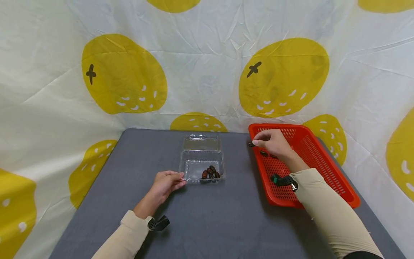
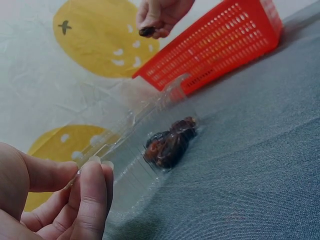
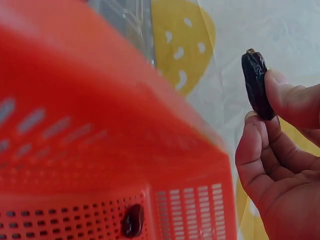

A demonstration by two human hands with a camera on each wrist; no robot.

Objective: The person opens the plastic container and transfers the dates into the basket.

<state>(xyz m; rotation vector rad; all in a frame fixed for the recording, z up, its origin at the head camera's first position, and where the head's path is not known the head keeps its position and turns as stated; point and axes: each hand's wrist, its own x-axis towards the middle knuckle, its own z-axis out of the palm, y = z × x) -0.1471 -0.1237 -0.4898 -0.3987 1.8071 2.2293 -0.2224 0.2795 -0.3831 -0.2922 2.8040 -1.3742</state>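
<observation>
A dark, wrinkled date [image 3: 256,84] is pinched between the thumb and fingers of my right hand [image 1: 273,144], above the left rim of the red basket [image 1: 270,187]. With thumb and fingertips my left hand [image 1: 165,185] grips the near left corner of a clear plastic clamshell box [image 1: 194,169]. The box lies with its lid [image 1: 202,144] folded back, away from me. Several dates [image 2: 170,145] sit together in its near right part. More dates [image 1: 263,153] lie on the basket floor, partly covered by my right hand and forearm in the head view.
A grey cloth-covered table [image 1: 207,223] carries both containers, the box near the middle and the basket at the right. Behind them hangs a white curtain [image 1: 203,72] printed with yellow fruit. The basket's raised wall stands between its floor and the box.
</observation>
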